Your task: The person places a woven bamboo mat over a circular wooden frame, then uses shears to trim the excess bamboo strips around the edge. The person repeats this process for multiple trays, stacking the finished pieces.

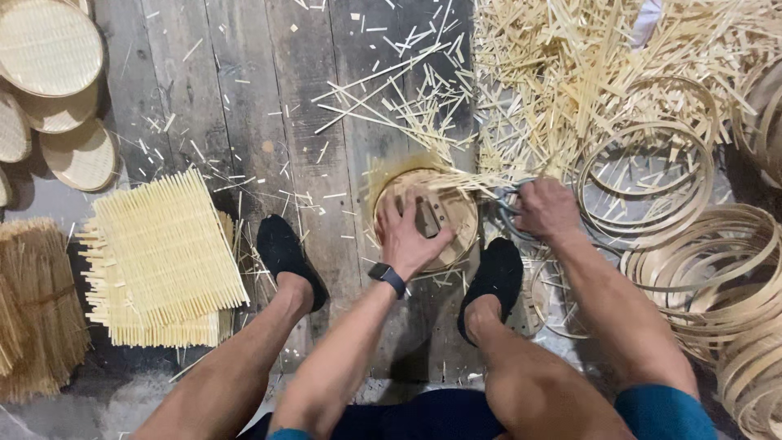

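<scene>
Head view, looking down between the person's knees at a dark plank floor [244, 98]. Work piece: a small round bamboo tray [430, 218], pale tan, woven mat stretched in a hoop rim, lying flat on the floor between the two black-shod feet. Loose strip ends stick out past its far edge in a ragged fringe. Left hand [410, 232], wearing a dark wristwatch [388, 277], presses flat on the tray, fingers spread, grip apart and not clamped on anything; a small dark block under the fingers cannot be identified. Right hand [547, 210] sits at the tray's right rim, grip closed around grey scissors [507, 205]; the blades are mostly hidden by the fingers and the fringe, so whether they stand apart or together cannot be told. Near part of the tray is covered by the left palm. Left of the feet: a stack of square woven mats [163, 261], untrimmed, with a bundle of thin brown sticks [37, 301] beside it, cut off by the frame edge. Top left: finished round trays [49, 49] overlapping, all holding nothing, partly out of frame. Right side: coiled bamboo hoops [700, 269], and a heap of offcut strips [570, 73] beyond the tray.
</scene>
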